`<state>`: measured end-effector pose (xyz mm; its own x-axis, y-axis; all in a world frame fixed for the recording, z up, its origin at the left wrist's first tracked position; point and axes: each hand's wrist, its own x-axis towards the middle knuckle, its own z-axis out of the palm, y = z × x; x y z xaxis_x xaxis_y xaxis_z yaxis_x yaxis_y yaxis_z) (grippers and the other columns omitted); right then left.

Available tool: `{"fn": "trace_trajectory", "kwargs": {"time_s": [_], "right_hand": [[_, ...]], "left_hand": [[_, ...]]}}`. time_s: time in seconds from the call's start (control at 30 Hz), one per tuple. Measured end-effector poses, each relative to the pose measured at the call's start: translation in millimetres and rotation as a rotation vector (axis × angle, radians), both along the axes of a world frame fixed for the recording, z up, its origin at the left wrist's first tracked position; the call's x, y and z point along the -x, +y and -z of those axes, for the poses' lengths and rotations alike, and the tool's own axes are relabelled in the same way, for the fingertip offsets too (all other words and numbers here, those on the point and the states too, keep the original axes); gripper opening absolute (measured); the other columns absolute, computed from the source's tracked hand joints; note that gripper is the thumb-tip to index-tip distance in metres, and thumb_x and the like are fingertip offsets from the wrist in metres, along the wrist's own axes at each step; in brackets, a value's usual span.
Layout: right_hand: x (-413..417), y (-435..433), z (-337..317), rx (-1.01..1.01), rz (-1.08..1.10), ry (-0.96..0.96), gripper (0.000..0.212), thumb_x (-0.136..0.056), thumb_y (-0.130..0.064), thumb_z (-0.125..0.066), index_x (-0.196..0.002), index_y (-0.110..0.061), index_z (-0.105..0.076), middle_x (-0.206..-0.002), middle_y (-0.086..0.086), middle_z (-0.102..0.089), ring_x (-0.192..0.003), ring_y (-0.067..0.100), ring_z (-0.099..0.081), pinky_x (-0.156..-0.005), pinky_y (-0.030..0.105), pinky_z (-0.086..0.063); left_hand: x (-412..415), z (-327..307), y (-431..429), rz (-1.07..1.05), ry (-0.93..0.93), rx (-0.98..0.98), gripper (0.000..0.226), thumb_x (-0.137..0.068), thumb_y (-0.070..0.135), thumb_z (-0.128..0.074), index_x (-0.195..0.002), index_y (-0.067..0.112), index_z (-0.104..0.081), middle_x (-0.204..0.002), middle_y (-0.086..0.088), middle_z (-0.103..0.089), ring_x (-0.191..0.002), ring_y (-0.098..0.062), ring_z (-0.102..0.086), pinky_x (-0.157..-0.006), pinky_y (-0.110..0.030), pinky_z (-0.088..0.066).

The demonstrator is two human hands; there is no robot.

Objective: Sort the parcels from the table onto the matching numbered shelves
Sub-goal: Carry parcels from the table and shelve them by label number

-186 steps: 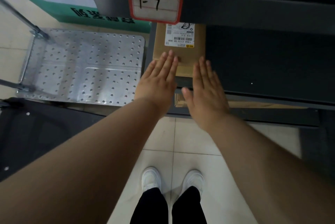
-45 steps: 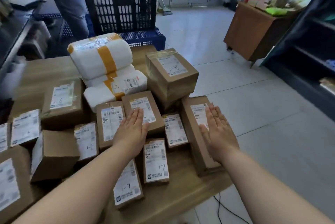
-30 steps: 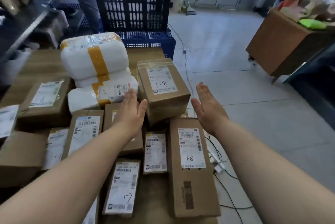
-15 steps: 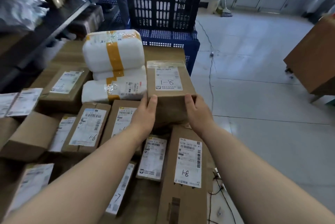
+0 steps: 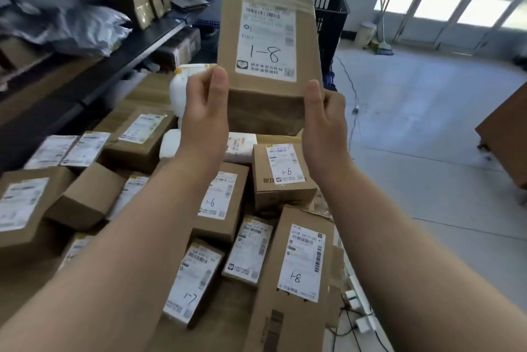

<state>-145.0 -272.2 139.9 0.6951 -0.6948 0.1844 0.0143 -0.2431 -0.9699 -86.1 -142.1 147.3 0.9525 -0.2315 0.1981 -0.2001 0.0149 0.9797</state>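
- The box [image 5: 268, 46] marked "1-8" is up in the air above the table [image 5: 137, 97], tilted so its label faces the camera and clear of the other parcels.
- The left hand [image 5: 205, 112] and right hand [image 5: 325, 117] grip its two lower corners. Each thumb presses on the front face, and the fingers are curled round behind, mostly hidden.
- Handling: it looks light to middling, since a grip at the lower corners alone holds it up. The stiff cardboard should keep its shape under a squeeze.
- The clear tape across the top and the glossy label are probably slick. The bare cardboard at the edges looks like the better place to hold.
- For carrying, a palm under the base would likely be steadier than this corner pinch, which leaves the tall box top-heavy.
- Shape and surface: a tall, flat-sided brown carton with matt, creased faces, a white printed label and a handwritten number.
- On the table lie more brown cartons, among them a squat 1-6 box [image 5: 281, 174] and a long 1-8 box [image 5: 296, 274].
- Soft white parcels [image 5: 176, 95] sit behind the left hand. They look padded and squashy.
- A dark shelf [image 5: 114, 46] runs along the left, holding grey bags and small cartons.
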Motion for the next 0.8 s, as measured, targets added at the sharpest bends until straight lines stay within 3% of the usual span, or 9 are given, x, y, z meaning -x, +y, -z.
{"fn": "trace_trajectory", "kwargs": {"time_s": [0.07, 0.13, 0.27, 0.4, 0.47, 0.6, 0.73, 0.8], "right_hand": [[2.3, 20.4, -0.3, 0.010, -0.020, 0.002, 0.027, -0.097, -0.046, -0.038, -0.108, -0.022, -0.043, -0.095, -0.013, -0.051, -0.085, -0.002, -0.050, -0.062, 0.013, -0.038], [2.9, 45.0, -1.0, 0.003, -0.055, -0.007, 0.027, -0.097, -0.043, -0.041, -0.111, -0.019, -0.044, -0.093, -0.015, -0.049, -0.084, -0.002, -0.050, -0.062, 0.012, -0.037], [2.9, 115.0, -6.2, 0.053, -0.156, 0.008, 0.025, -0.098, -0.039, -0.041, -0.114, -0.019, -0.042, -0.094, -0.014, -0.049, -0.082, 0.000, -0.049, -0.056, -0.001, -0.036], [-3.7, 214.6, -9.1, 0.032, -0.306, -0.047, 0.022, -0.097, -0.035, -0.044, -0.111, -0.018, -0.044, -0.093, -0.012, -0.051, -0.084, 0.002, -0.051, -0.072, 0.017, -0.044], [-0.9, 273.8, -9.6, 0.049, -0.396, -0.057, 0.021, -0.097, -0.035, -0.045, -0.111, -0.019, -0.044, -0.093, -0.013, -0.051, -0.085, 0.001, -0.051, -0.074, 0.018, -0.044], [22.1, 394.8, -6.7, 0.039, -0.607, -0.089, 0.018, -0.097, -0.032, -0.047, -0.111, -0.023, -0.044, -0.094, -0.019, -0.051, -0.084, -0.006, -0.050, -0.067, 0.005, -0.039], [65.8, 520.0, 2.6, -0.019, -0.872, -0.111, 0.024, -0.097, -0.030, -0.047, -0.118, -0.019, -0.043, -0.097, -0.017, -0.052, -0.089, -0.005, -0.052, -0.071, 0.009, -0.041], [95.8, 577.1, 8.4, -0.047, -1.022, -0.107, 0.025, -0.096, -0.031, -0.047, -0.119, -0.023, -0.040, -0.098, -0.018, -0.053, -0.090, -0.003, -0.054, -0.071, 0.009, -0.042]], "left_hand": [[4.4, 1.7, 21.1, -0.041, 0.003, 0.031, 0.028, -0.099, 0.045, -0.037, -0.118, 0.026, -0.046, -0.108, 0.010, -0.058, -0.091, 0.008, -0.056, -0.074, -0.009, -0.044], [10.1, 2.1, 48.1, -0.087, 0.013, 0.032, 0.024, -0.100, 0.039, -0.039, -0.119, 0.025, -0.046, -0.103, 0.014, -0.056, -0.078, 0.018, -0.054, -0.064, -0.001, -0.042], [22.5, -2.3, 123.4, -0.161, 0.074, 0.075, 0.020, -0.100, 0.037, -0.039, -0.119, 0.030, -0.044, -0.107, 0.010, -0.058, -0.091, 0.003, -0.059, -0.068, -0.013, -0.048], [41.7, -5.8, 225.9, -0.324, 0.034, 0.132, 0.023, -0.100, 0.032, -0.040, -0.122, 0.025, -0.043, -0.108, 0.011, -0.058, -0.093, 0.004, -0.061, -0.068, -0.011, -0.048], [57.7, -6.1, 287.1, -0.398, 0.023, 0.160, 0.025, -0.099, 0.032, -0.042, -0.123, 0.024, -0.043, -0.110, 0.008, -0.059, -0.091, 0.006, -0.061, -0.070, -0.010, -0.049], [107.5, -4.5, 414.4, -0.557, 0.051, 0.178, 0.034, -0.080, 0.046, -0.051, -0.113, 0.038, -0.047, -0.122, 0.005, -0.059, -0.112, -0.011, -0.058, -0.097, -0.044, -0.048], [184.6, -5.2, 531.0, -0.764, -0.024, 0.167, 0.022, -0.095, 0.027, -0.047, -0.114, 0.037, -0.043, -0.125, 0.006, -0.057, -0.116, -0.006, -0.055, -0.102, -0.033, -0.043], [229.5, -3.5, 579.7, -0.867, -0.076, 0.154, 0.029, -0.099, 0.016, -0.041, -0.122, 0.033, -0.041, -0.128, 0.010, -0.055, -0.116, 0.000, -0.053, -0.099, -0.023, -0.044]]}}
